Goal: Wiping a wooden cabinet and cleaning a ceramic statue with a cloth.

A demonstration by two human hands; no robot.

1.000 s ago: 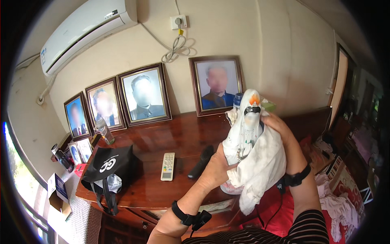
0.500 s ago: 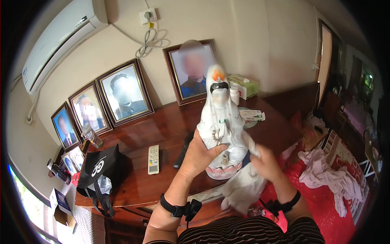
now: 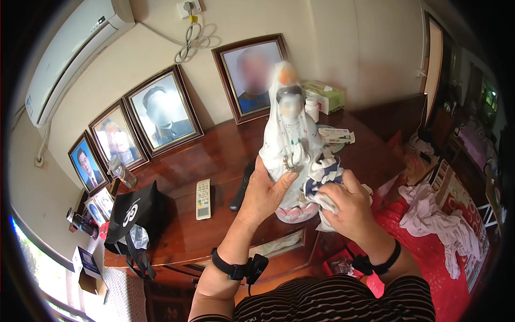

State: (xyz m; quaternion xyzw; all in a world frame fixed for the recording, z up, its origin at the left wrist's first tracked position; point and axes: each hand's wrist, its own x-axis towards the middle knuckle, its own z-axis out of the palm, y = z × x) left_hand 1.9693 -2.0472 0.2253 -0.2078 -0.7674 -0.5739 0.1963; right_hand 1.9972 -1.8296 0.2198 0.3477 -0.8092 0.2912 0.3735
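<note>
A white porcelain statue (image 3: 289, 134) of a robed, veiled figure stands upright, with an orange mark on its hood and a pink petal base. My left hand (image 3: 266, 188) is wrapped round its left side, thumb across the front. In my right hand (image 3: 346, 204) is a bunched cloth (image 3: 324, 174), white with dark blue stripes, pressed against the statue's lower right side. The cloth covers part of the statue's lap. Whether the base rests on the wooden cabinet (image 3: 177, 236) or is lifted slightly, I cannot tell.
A remote control (image 3: 203, 198) and a black bag (image 3: 137, 214) lie left on the cabinet. Framed portraits (image 3: 163, 115) lean on the wall. Behind the statue are a white bottle (image 3: 311, 109) and a tissue box (image 3: 326, 96). Crumpled pale fabric (image 3: 434, 214) lies on red cloth at right.
My right hand has brought the cloth up from hanging beside the base to the statue's side, showing its striped part. My left hand keeps its hold. The view has shifted slightly.
</note>
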